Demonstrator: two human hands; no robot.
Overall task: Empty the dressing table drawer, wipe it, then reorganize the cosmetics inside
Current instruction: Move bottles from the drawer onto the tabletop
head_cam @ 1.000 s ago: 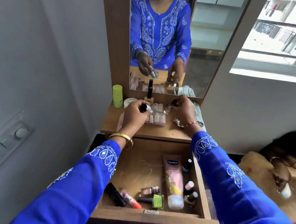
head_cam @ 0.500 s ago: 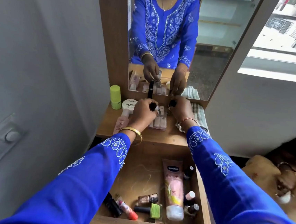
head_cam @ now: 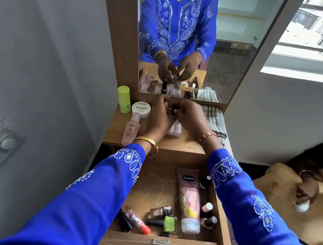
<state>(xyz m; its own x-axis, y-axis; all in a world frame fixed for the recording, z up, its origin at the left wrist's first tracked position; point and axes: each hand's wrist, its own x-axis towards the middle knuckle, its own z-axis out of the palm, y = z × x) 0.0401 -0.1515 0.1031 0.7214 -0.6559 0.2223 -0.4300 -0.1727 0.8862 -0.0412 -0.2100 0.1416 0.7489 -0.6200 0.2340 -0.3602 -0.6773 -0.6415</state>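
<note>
The two hands have come together since a moment ago, when each held its own small bottle a little apart. The camera view has also tipped down, so more of the drawer shows.

The left hand [head_cam: 158, 120] and the right hand [head_cam: 189, 118] now meet over the back edge of the table top [head_cam: 174, 145], close to the mirror [head_cam: 183, 45]. Their fingers curl in and pinch a small dark bottle [head_cam: 174, 109] between them. I cannot tell which hand holds it tighter.

The open drawer [head_cam: 164, 243] is not empty. A pink lotion tube [head_cam: 188, 200] lies along its right half. Little nail polish bottles [head_cam: 206, 207] sit by the right wall. Near the front edge lie a brown glitter bottle [head_cam: 161, 211], a green bottle [head_cam: 168, 223], a pink and red stick [head_cam: 138, 222] and a black tube [head_cam: 123, 220]. The back left part of the drawer floor is bare wood with a few thin threads.

On the table top, a green stick [head_cam: 123, 99] stands at the back left corner. A white round tub [head_cam: 140, 109] sits beside it. A pink bottle [head_cam: 131, 130] lies near the left edge. A clear tray [head_cam: 174, 130] lies under the hands. A striped cloth [head_cam: 214, 120] lies by the right edge.
</note>
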